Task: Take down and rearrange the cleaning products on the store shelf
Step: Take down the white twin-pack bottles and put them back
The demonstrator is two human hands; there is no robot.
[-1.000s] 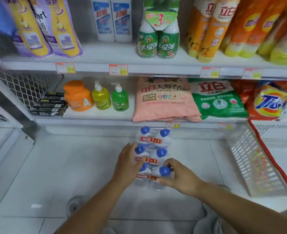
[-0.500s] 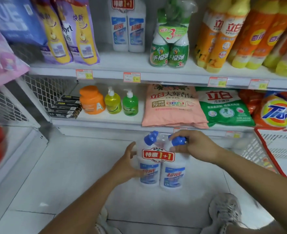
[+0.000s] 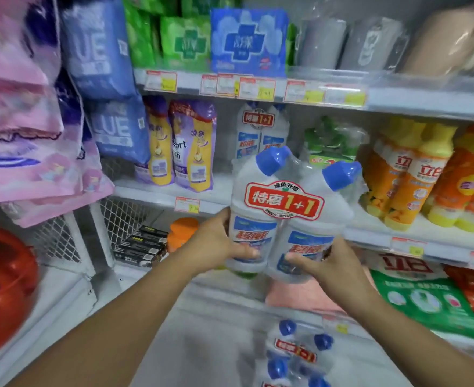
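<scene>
By the left hand [image 3: 216, 244] the twin pack [image 3: 280, 213] is gripped at its lower left, by the right hand [image 3: 330, 263] at its right base. Restocking is judged underway. Next it must be stood upright beyond the hands, beside what appears, through blur, a matching pack [image 3: 261, 129].

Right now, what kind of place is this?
Probably a shop aisle: price tags line the shelf edge, orange detergent bottles stand in rows, and the twin pack bears a promotion label.

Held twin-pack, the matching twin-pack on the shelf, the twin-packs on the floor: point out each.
held twin-pack [image 3: 284, 201]: head view, on its red 1+1 label.
shelf twin-pack [image 3: 259, 120]: head view, on its red label near the necks.
floor twin-packs [image 3: 294, 351]: head view, on the upper pack's red label.
</scene>
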